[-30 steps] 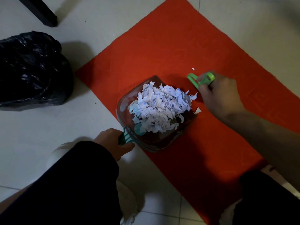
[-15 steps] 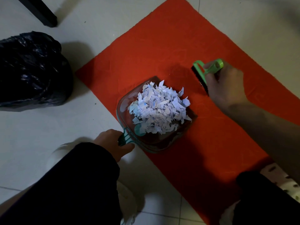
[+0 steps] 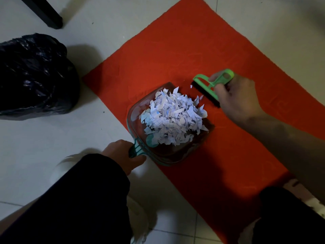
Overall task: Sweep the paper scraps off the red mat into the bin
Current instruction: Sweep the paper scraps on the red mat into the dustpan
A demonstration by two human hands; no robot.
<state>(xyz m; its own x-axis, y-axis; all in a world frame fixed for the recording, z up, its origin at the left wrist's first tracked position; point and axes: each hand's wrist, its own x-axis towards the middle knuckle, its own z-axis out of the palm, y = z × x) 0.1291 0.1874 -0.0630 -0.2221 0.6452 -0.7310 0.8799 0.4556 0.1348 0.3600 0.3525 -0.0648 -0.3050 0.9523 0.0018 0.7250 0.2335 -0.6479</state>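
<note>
A red mat (image 3: 184, 55) lies diagonally on the pale tiled floor. On its near-left edge rests a clear dustpan (image 3: 135, 110) with a teal handle, heaped with white paper scraps (image 3: 173, 118). My left hand (image 3: 123, 154) grips that handle. My right hand (image 3: 235, 97) holds a green brush (image 3: 211, 83) with black bristles, set down on the mat just beyond the pan's open lip. A few loose scraps (image 3: 197, 99) lie between the bristles and the pile. The bin (image 3: 33, 76), lined with a black bag, stands on the floor to the left.
A dark furniture leg (image 3: 51, 18) stands at the top left. My knees in dark trousers and my pale shoes (image 3: 139, 224) fill the bottom of the view.
The brush swung away from the pan toward the far side of the mat, then came back down close to the pan's lip. The dustpan and my left hand stayed put.
</note>
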